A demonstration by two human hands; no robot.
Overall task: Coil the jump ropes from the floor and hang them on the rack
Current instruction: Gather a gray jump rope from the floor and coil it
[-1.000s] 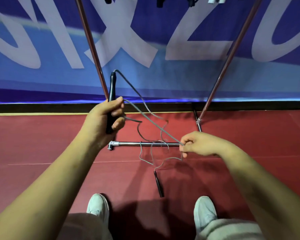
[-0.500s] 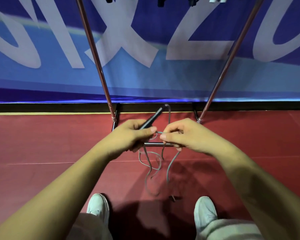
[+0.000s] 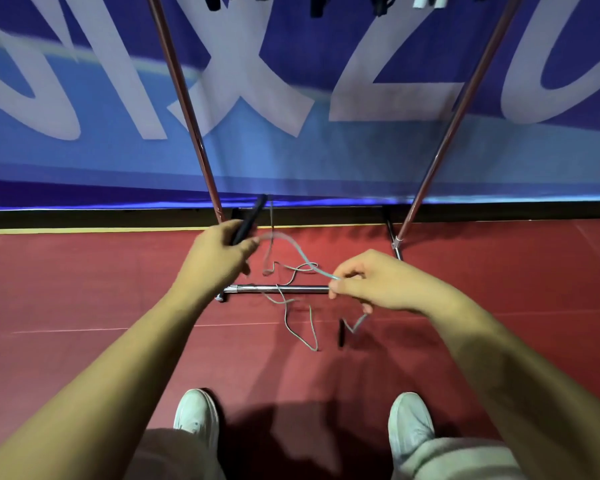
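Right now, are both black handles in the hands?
No, the left hand grips the upper handle; the lower handle is down by the floor.

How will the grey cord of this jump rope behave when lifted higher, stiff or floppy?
Probably floppy: the cord sags in a curve between the left hand, which grips a black handle, and the right hand pinching it. Probably light, since a pinch carries it. The free handle may swing when raised.
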